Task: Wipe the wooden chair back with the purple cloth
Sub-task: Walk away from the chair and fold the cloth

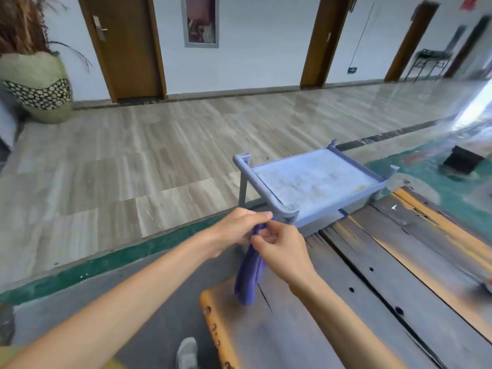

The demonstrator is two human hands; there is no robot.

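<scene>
Hands, two of them, meet just below the middle of the view, both pinching one purple cloth (250, 272). Left hand (237, 230) comes in from 8 o'clock, fingers curled over the cloth's top end; right hand (282, 249) comes from 5 o'clock, thumb and forefinger nipped on the same bunched end, the other fingers loosely bent. From that grip the cloth hangs straight down, its lower end over the worn wooden planks (372, 288) that fill the 4 o'clock corner, dark grey with orange edges and small holes. One blue cart (316, 182) stands at 1 o'clock, its handle close to the knuckles. One grey shoe (187, 354) shows at 6 o'clock. Pale striped floor tiles (133, 155) run back to a white wall with three brown doors (125, 46), one framed picture (201, 21), and one big patterned vase (40, 86) at 10 o'clock.
</scene>
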